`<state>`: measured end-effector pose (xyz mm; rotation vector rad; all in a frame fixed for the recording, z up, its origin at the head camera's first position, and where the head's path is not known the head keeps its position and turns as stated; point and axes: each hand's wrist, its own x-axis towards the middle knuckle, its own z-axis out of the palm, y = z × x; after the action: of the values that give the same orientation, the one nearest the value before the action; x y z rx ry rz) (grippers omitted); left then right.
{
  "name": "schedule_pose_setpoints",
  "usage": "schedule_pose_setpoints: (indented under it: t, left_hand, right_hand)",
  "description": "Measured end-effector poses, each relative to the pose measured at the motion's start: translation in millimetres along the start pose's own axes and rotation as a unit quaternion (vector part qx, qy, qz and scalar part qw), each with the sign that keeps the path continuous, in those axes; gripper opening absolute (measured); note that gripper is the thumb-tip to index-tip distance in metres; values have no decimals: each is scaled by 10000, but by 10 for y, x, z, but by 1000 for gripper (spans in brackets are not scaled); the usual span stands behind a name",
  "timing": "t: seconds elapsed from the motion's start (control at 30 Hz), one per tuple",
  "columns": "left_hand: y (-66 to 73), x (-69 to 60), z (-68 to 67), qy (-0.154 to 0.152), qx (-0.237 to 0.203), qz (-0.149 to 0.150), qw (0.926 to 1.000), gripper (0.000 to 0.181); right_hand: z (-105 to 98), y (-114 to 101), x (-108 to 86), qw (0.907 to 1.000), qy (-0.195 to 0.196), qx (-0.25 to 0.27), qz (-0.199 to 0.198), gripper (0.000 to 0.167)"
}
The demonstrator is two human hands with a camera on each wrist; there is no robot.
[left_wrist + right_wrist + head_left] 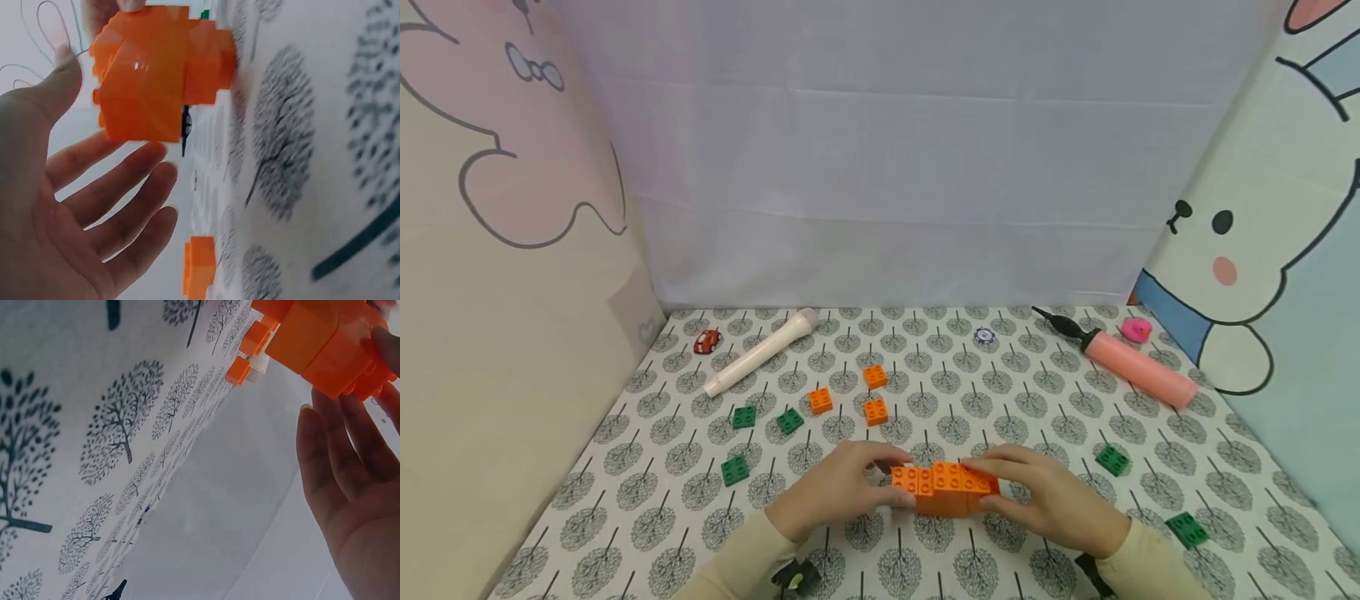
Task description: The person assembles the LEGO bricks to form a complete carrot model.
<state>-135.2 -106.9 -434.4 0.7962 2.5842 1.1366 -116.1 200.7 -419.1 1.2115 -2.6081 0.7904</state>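
An assembly of orange toy bricks [947, 492] with studs on top stands between the two hands, at or just above the tablecloth. My left hand [838, 487] is at its left end. In the left wrist view its thumb [62, 75] shows a gap from the bricks, the forefinger reaches behind them and the other fingers are stretched out. My right hand [1048, 496] holds the right end, thumb in front and fingers along the far side. In the right wrist view those fingers [344, 450] partly disappear behind the assembly.
Loose orange bricks [876, 412] lie beyond the hands. Green bricks [735, 470] lie left, and others [1187, 530] right. Further back are a red toy car [707, 341], a white stick-like object [762, 353], a round chip [984, 335], a pink pump [1138, 367] and a pink duck [1137, 330].
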Motion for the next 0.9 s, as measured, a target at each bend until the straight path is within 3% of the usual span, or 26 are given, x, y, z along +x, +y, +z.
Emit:
schedule_pose_setpoints:
  t: [0.13, 0.3, 0.4, 0.63, 0.9]
  left_hand:
    - [-46, 88, -128, 590, 629, 100, 9962, 46]
    - [-174, 325, -248, 1284, 1750, 211, 9759, 38]
    - [-264, 440, -269, 1277, 1985, -31, 9717, 42]
    - [-393, 541, -282, 955, 1800, -704, 9765, 49]
    - [-431, 583, -268, 808, 1694, -734, 9795, 42]
  right_hand:
    - [0, 5, -1, 10000, 33, 31, -12, 48]
    - [-10, 16, -6, 9999, 129, -28, -70, 49]
    - [-8, 26, 4, 9998, 152, -5, -119, 50]
    - [18, 31, 29, 9997, 40, 193, -143, 49]
    - [12, 33, 14, 9998, 44, 176, -76, 49]
